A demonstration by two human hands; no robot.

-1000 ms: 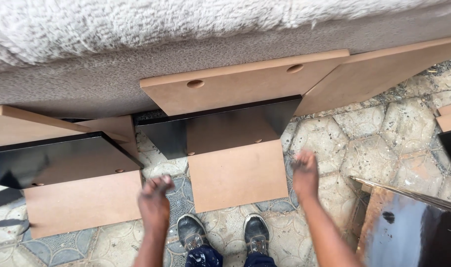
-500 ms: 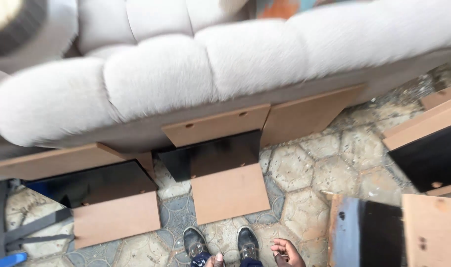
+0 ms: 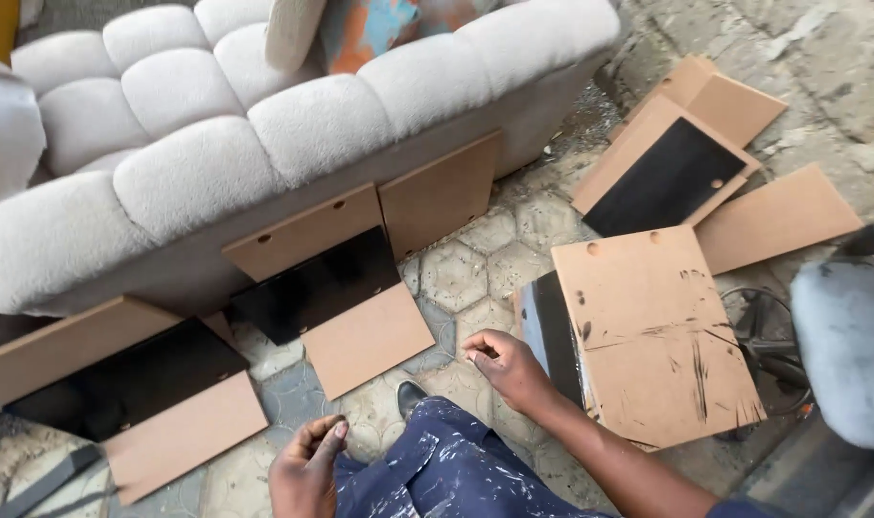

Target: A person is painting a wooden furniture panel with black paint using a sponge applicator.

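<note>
My left hand (image 3: 307, 468) hovers low over the paved floor with its fingers curled loosely and nothing in it. My right hand (image 3: 504, 367) is held above the floor beside the black edge of a brown board unit (image 3: 652, 331), its fingers bent and apart, holding nothing. In front of me a brown board piece with a glossy black panel (image 3: 336, 283) leans against the base of a grey tufted sofa (image 3: 216, 163). A similar board piece (image 3: 154, 403) lies to the left. My paint-spattered blue trouser leg (image 3: 437, 470) and a shoe (image 3: 410, 395) show below.
More brown boards (image 3: 777, 216) and a black-faced one (image 3: 662, 177) lie on the stone paving at the right. A grey upholstered seat (image 3: 849, 336) stands at the right edge with a cable (image 3: 758, 326) beside it. A patterned cushion (image 3: 389, 29) rests on the sofa.
The view has swung right and pulled back, so the board unit and loose boards on the right have come into view. Both hands have come down from the central board and closer to my body.
</note>
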